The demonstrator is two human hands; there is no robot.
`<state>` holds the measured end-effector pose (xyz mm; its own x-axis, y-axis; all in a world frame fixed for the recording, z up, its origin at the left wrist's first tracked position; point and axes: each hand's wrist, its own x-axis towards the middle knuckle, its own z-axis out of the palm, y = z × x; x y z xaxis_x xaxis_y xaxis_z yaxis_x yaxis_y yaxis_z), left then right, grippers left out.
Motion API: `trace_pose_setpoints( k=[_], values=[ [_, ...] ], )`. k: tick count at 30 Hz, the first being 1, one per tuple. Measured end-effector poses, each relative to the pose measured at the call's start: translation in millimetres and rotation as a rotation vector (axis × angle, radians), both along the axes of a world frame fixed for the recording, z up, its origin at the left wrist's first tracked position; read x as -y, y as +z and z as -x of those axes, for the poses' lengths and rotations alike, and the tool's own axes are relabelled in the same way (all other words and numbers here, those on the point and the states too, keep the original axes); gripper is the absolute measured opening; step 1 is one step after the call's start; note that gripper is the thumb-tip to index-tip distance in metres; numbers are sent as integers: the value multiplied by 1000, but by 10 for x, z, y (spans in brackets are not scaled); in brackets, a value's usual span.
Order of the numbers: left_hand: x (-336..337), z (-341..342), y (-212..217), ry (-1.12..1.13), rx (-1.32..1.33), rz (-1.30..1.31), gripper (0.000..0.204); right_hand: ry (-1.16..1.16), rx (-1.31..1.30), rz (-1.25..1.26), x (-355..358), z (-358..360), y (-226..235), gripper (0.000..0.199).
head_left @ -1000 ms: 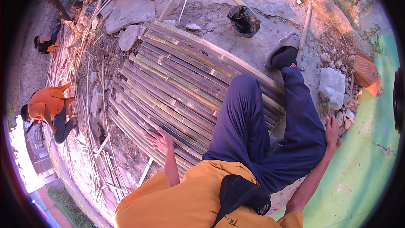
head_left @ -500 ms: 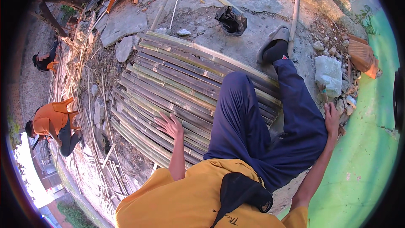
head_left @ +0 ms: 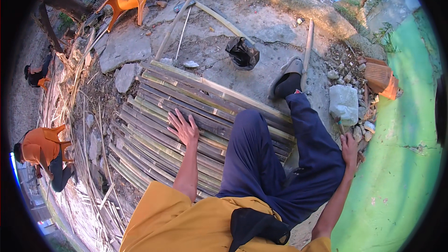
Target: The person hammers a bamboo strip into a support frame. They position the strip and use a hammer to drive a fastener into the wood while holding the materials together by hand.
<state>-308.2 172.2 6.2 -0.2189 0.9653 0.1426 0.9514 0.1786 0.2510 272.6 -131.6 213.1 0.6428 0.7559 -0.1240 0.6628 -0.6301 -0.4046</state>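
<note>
My left hand (head_left: 185, 129) lies on a platform of bamboo slats (head_left: 186, 81), its fingers spread and nothing in them. The slats run side by side, dark and greenish-yellow, with narrow gaps between several of them. At my right side, beside my bent leg, my right hand (head_left: 349, 151) is closed round a slim tool (head_left: 340, 126). A narrow end of that tool sticks out past my fingers toward a pale stone block (head_left: 344, 105); its kind I cannot make out. My navy-trousered legs (head_left: 252, 154) cover part of the slats.
A black plastic bag (head_left: 242, 55) sits on the cracked ground beyond the platform, near my shoe (head_left: 285, 80). Orange bricks (head_left: 380, 79) and rubble lie by the green wall (head_left: 396, 172). Left are an orange chair (head_left: 123, 7), dry strips (head_left: 70, 107) and a seated person in orange (head_left: 39, 147).
My left hand has shifted farther up across the slats, still spread. My right hand keeps its hold on the slim tool. The whole view has shifted, so surroundings appear farther left.
</note>
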Motion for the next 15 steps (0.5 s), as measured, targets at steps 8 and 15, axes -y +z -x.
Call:
trace_pose_setpoints(
  k=[8, 15],
  values=[
    [-28, 22, 8, -3, -42, 29, 77, -66, -22, 27, -8, 24, -17, 36],
    [48, -1046, 288, -472, 75, 22, 83, -26, -28, -4, 77, 31, -16, 35]
  ],
)
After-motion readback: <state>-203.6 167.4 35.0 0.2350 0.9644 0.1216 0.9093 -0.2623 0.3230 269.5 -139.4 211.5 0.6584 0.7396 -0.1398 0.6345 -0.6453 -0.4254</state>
